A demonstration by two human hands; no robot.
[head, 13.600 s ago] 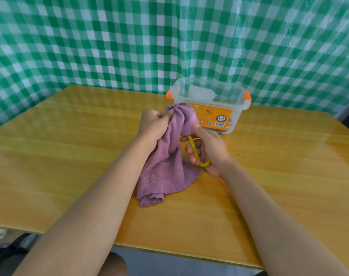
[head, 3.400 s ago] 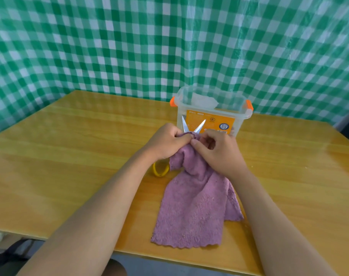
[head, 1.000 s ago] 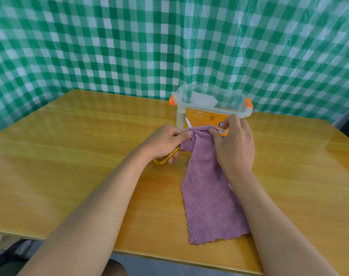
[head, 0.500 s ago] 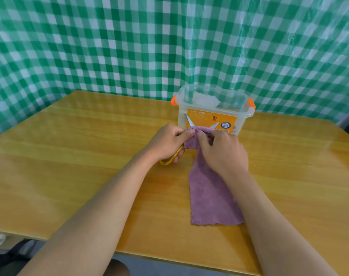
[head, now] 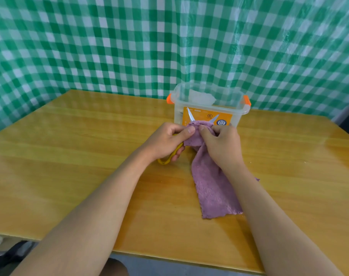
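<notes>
Head view. Yellow-handled steel scissors (head: 190, 116) are held over the wooden bench (head: 70, 156), blades parted, with both tips showing above a fold of purple terry cloth (head: 213, 188). The left hand (head: 165, 142) is curled round the yellow handle, thumb pressing the cloth's top edge. The right hand (head: 223, 146) pinches the cloth round the lower blades. The rest of the cloth trails flat toward the near edge.

Judgement: wipe is mid-course. Lower blades are covered; tips are not yet reached, and closing and setting down remain. A clear plastic box with orange latches (head: 177, 116) stands just behind.
</notes>
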